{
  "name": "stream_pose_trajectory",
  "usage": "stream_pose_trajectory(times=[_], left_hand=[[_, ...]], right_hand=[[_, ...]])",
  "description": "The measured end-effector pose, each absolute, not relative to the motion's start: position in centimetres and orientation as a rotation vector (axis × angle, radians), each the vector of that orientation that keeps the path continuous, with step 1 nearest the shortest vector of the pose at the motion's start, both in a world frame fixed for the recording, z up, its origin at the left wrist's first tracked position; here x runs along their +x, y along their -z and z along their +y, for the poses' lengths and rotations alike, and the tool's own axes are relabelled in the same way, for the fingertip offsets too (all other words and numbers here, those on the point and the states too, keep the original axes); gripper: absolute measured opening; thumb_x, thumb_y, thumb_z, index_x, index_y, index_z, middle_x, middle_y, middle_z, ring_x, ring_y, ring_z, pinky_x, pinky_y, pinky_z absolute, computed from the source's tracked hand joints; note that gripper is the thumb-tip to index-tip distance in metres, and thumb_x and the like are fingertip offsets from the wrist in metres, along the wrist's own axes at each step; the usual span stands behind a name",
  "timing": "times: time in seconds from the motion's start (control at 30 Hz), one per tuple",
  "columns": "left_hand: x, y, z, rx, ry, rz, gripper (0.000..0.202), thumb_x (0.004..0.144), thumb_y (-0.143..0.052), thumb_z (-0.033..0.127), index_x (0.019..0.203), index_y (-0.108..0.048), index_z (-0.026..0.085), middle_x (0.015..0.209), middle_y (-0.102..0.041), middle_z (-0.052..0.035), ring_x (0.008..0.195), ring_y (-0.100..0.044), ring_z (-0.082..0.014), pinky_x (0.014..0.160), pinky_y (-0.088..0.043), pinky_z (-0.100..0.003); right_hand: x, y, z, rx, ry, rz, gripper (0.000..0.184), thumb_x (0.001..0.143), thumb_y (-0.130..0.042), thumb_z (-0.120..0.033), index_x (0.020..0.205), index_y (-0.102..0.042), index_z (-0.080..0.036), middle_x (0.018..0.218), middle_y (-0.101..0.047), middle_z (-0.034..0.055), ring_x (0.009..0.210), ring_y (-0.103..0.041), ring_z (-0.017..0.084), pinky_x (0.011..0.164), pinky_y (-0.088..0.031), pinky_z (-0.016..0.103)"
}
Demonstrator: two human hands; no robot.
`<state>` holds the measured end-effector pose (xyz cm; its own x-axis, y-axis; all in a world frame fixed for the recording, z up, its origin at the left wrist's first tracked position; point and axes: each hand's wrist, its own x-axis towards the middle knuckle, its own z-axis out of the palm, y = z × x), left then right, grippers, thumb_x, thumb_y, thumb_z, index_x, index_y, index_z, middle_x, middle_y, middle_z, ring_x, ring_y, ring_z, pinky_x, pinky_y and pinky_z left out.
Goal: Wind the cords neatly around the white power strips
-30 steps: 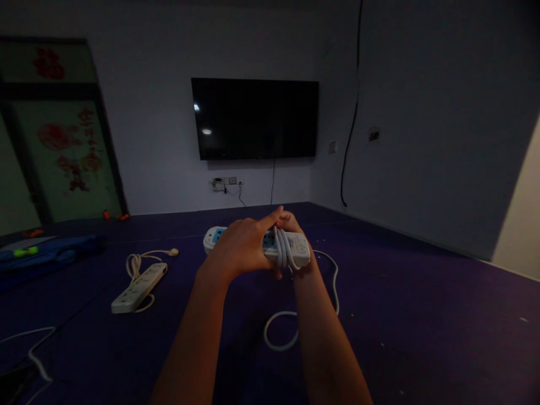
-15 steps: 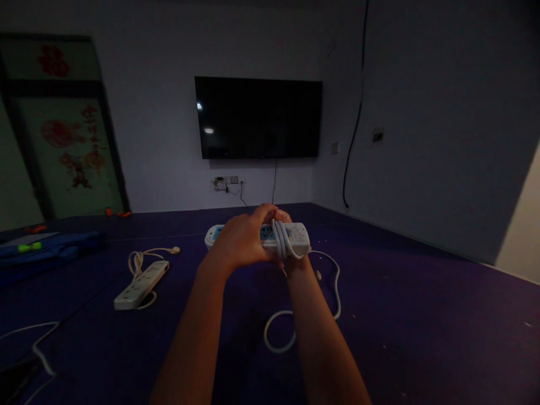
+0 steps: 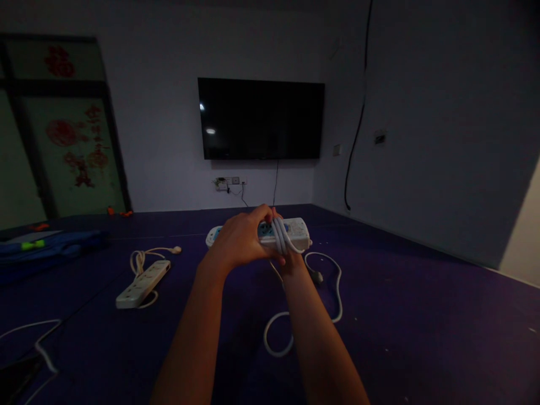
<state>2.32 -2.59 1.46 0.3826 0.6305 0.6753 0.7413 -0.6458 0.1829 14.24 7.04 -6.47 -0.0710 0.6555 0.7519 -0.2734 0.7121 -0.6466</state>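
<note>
Here, your left hand (image 3: 236, 239) has its fingers (image 3: 262, 214) around the white-and-blue power strip (image 3: 299, 227), above the purple surface (image 3: 422, 315), cord (image 3: 280, 236) looped round it; your right hand (image 3: 292, 262) is mostly hidden, its grip unclear.

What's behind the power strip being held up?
The right hand is behind the power strip; its wrist shows just below. Most of that hand is covered by the strip and the left hand, so I can't see its grip.
</note>
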Motion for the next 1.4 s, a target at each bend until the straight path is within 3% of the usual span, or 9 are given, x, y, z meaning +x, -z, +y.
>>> stream_pose_trajectory(times=[0.27, 0.43, 0.5, 0.6, 0.67, 0.73, 0.9, 1.13, 1.4], left_hand=[[1.3, -1.2, -1.8, -2.414, 1.265, -1.253, 0.054, 0.05, -0.08, 0.045, 0.089, -0.049, 0.024, 0.082, -0.063, 0.0005, 0.07, -0.058, -0.0183, 0.059, -0.037, -0.028], [0.4, -1.1, -1.1, -2.377, 1.531, -1.193, 0.053, 0.051, -0.081, 0.039, 0.087, -0.046, 0.023, 0.078, -0.059, 0.002, 0.073, -0.057, -0.0167, 0.062, -0.041, -0.027], [0.0, -1.0, -0.7, -2.38, 1.707, -1.162, 0.052, 0.051, -0.082, 0.036, 0.085, -0.044, 0.023, 0.076, -0.059, 0.0025, 0.071, -0.057, -0.0159, 0.062, -0.043, -0.027], [-0.8, -1.0, -0.2, -2.321, 1.936, -1.192, 0.052, 0.051, -0.081, 0.033, 0.084, -0.042, 0.023, 0.074, -0.059, 0.0027, 0.066, -0.058, -0.015, 0.057, -0.044, -0.026], [-1.2, -1.0, 0.0, -2.26, 2.007, -1.247, 0.053, 0.051, -0.081, 0.031, 0.084, -0.041, 0.023, 0.076, -0.061, 0.0019, 0.066, -0.06, -0.0157, 0.056, -0.045, -0.025], [-1.5, -1.0, 0.0, -2.207, 2.04, -1.317, 0.053, 0.052, -0.08, 0.031, 0.086, -0.041, 0.023, 0.077, -0.062, 0.0015, 0.067, -0.062, -0.0167, 0.056, -0.045, -0.025], [-2.2, -1.0, 0.2, -1.967, 2.004, -1.5, 0.052, 0.052, -0.079, 0.035, 0.087, -0.042, 0.023, 0.072, -0.061, 0.0023, 0.066, -0.062, -0.0176, 0.054, -0.042, -0.024], [-4.0, -0.4, 1.3, -1.593, 1.955, -1.64, 0.062, 0.047, -0.079, 0.052, 0.089, -0.044, 0.024, 0.074, -0.059, 0.0016, 0.066, -0.059, -0.018, 0.056, -0.04, -0.025], [-6.4, 0.7, 1.5, -1.205, 1.758, -1.917, 0.064, 0.052, -0.072, 0.064, 0.094, -0.044, 0.025, 0.088, -0.061, -0.0057, 0.084, -0.061, -0.0268, 0.068, -0.042, -0.033]], right_hand=[[14.0, 5.0, 7.4, -0.253, -0.991, -1.404, 0.029, 0.082, -0.052, -0.033, 0.109, -0.062, -0.031, 0.106, -0.065, 0.0032, 0.113, -0.055, 0.021, 0.084, -0.052, 0.034], [12.6, 3.1, 7.9, -0.21, -1.07, -1.381, 0.023, 0.081, -0.053, -0.036, 0.099, -0.062, -0.026, 0.089, -0.066, 0.0039, 0.092, -0.061, 0.019, 0.069, -0.052, 0.028], [12.1, 2.7, 7.9, -0.171, -1.163, -1.349, 0.016, 0.078, -0.056, -0.035, 0.088, -0.061, -0.023, 0.071, -0.061, 0.0011, 0.07, -0.059, 0.015, 0.056, -0.047, 0.024], [11.5, 2.5, 7.7, -0.173, -1.304, -1.365, 0.01, 0.072, -0.061, -0.027, 0.068, -0.054, -0.02, 0.049, -0.044, -0.0063, 0.041, -0.038, 0.006, 0.039, -0.029, 0.018], [11.3, 2.3, 7.4, -0.205, -1.356, -1.413, 0.015, 0.069, -0.061, -0.024, 0.061, -0.049, -0.019, 0.044, -0.037, -0.009, 0.036, -0.028, 0.004, 0.036, -0.02, 0.017], [11.0, 1.9, 6.9, -0.239, -1.371, -1.458, 0.015, 0.069, -0.06, -0.022, 0.06, -0.048, -0.018, 0.043, -0.037, -0.0095, 0.035, -0.029, 0.003, 0.036, -0.019, 0.017], [11.0, 1.1, 5.8, -0.448, -1.312, -1.585, 0.009, 0.075, -0.055, -0.017, 0.067, -0.055, -0.015, 0.048, -0.051, -0.0056, 0.035, -0.04, 0.004, 0.037, -0.026, 0.017], [11.2, 0.8, 4.9, -0.668, -1.2, -1.863, 0.02, 0.088, -0.047, -0.016, 0.08, -0.065, -0.013, 0.053, -0.056, -0.005, 0.035, -0.044, 0.004, 0.037, -0.029, 0.017], [12.0, 0.0, 3.7, -0.872, -0.516, -2.22, 0.022, 0.085, -0.056, -0.018, 0.069, -0.07, -0.011, 0.044, -0.05, -0.0045, 0.043, -0.042, 0.006, 0.047, -0.03, 0.02]])
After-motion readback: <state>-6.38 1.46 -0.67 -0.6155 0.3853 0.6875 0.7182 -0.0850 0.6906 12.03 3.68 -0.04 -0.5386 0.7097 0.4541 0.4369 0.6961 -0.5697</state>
